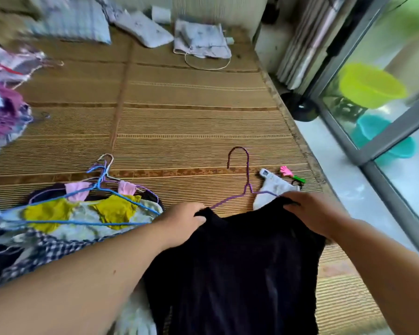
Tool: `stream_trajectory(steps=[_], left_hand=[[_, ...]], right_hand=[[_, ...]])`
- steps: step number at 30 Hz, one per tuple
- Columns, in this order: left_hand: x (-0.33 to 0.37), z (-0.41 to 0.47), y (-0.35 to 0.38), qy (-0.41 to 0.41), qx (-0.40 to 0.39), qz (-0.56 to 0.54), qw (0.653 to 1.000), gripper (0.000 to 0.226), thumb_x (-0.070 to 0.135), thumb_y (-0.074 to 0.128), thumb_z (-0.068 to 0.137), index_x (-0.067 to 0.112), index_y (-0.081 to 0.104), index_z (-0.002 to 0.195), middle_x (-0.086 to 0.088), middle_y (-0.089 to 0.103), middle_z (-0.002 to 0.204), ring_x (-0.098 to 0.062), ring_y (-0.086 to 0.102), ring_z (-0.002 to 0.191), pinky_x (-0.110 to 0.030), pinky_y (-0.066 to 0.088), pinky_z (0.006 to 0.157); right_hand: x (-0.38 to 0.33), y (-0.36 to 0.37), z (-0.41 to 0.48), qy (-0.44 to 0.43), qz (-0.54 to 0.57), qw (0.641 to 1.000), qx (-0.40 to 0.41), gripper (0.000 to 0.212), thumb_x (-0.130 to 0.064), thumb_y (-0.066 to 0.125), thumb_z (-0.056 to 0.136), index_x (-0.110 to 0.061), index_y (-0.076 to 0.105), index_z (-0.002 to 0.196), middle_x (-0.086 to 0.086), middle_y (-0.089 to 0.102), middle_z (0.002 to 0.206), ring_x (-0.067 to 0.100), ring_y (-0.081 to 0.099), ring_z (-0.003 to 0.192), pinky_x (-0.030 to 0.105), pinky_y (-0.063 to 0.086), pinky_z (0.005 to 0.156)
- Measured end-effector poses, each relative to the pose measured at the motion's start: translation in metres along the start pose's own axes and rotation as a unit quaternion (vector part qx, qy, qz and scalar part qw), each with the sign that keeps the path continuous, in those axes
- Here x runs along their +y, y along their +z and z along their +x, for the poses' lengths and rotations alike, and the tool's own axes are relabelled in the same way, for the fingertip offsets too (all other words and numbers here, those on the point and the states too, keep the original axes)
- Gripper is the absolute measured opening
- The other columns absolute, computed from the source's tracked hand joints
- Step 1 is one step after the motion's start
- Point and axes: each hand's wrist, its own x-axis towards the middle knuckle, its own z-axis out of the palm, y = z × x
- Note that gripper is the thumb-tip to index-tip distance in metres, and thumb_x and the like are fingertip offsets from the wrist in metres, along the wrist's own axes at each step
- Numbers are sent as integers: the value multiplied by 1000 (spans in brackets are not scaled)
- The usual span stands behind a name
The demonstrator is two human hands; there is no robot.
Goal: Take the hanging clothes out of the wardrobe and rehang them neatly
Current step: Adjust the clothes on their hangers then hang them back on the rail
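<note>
A black garment (240, 269) lies spread on the bamboo mat (179, 117) in front of me, with a purple wire hanger (246, 180) partly inside its top edge. My left hand (182, 223) grips the garment's left shoulder. My right hand (312, 211) grips the right shoulder, over the hanger's arm. The hanger's hook points away from me. To the left lies a pile of clothes on blue and purple hangers (87, 213), with yellow, pink and checked fabric.
A white cloth (273, 189), a small white remote (265, 172) and a pink hand-shaped clip (288, 174) lie near the hanger. Pillows (145, 30) and a folded cloth (201, 39) sit at the far end. More clothes (5, 100) lie at left. A glass door (377, 131) stands at right.
</note>
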Motion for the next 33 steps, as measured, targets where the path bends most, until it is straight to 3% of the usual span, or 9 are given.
stream_trajectory(steps=[6,10,14,18,22,24,27,31,33], left_hand=[[26,-135,-105,84,85,-28,992,8,28,59,91,32,64,96,15,63,84,-13,61,91,-26,43,74],[17,-243,-179,94,113,-45,988,13,34,59,90,28,64,100,12,67,94,-15,63,94,-30,48,82],[-13,-359,-246,84,188,-18,978,36,49,54,85,26,63,112,4,67,107,-19,62,102,-28,45,82],[-58,-462,-298,47,277,9,960,26,32,55,94,23,61,118,8,60,107,-12,56,103,-24,40,83],[-113,-543,-332,-15,324,46,945,21,29,55,94,21,61,112,7,59,103,-14,55,102,-24,34,77],[-140,-576,-345,-52,326,44,943,21,31,55,92,22,61,110,6,63,108,-14,56,104,-25,40,82],[-177,-620,-361,-103,346,41,932,33,45,52,87,36,58,117,11,62,123,-14,56,113,-30,44,95],[-226,-665,-387,-148,387,27,910,29,34,55,95,27,63,121,9,63,120,-5,53,102,-18,33,75],[-255,-684,-402,-172,403,24,898,28,33,54,95,23,65,119,5,65,121,-10,57,106,-20,37,78]], right_hand=[[-88,-117,-117,-42,-2,994,100,27,-30,58,91,-37,62,116,-1,66,115,25,59,104,29,44,84],[-159,-165,-195,-56,20,989,135,31,-26,60,90,-31,62,121,2,65,116,21,58,103,22,34,79],[-253,-188,-260,-115,51,978,169,31,-26,63,88,-30,63,118,2,66,115,19,59,99,26,41,84],[-358,-189,-292,-184,62,963,185,23,-44,56,85,-56,55,105,-4,66,109,22,60,97,30,45,81],[-456,-169,-311,-254,115,948,153,35,-19,59,89,-54,59,89,-9,66,96,19,59,87,32,45,76],[-502,-154,-311,-269,139,940,156,33,-16,59,89,-47,63,96,-1,70,98,24,61,90,36,48,80],[-569,-135,-305,-310,132,930,148,28,-17,60,88,-34,65,110,1,69,107,26,62,100,29,43,79],[-659,-109,-298,-370,94,916,122,32,-25,57,91,-35,60,121,-2,66,118,24,60,108,23,35,75],[-706,-97,-293,-397,76,908,111,31,-30,53,93,-35,57,124,2,66,118,27,59,108,27,40,76]])
